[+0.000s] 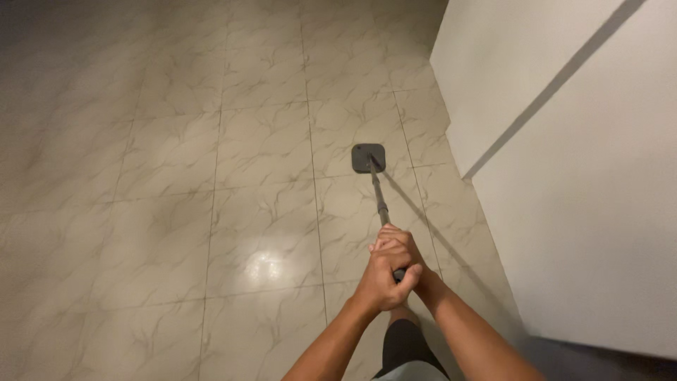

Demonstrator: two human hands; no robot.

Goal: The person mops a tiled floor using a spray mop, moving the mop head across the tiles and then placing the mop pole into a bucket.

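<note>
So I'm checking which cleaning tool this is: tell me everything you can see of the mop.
The mop has a small, flat, dark grey head, squarish with rounded corners, lying flat on the pale marbled floor tiles near a white wall. A thin dark pole, apparently metal with a joint partway along, slants from the head's middle back toward the person. Both hands grip its near end: the left hand wraps over the right hand, fingers closed round the pole. Whether a pad is under the head cannot be seen.

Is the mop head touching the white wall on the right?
Apart. The head view shows the grey mop head flat on the tiled floor, with a strip of bare tile between it and the white wall.
</note>
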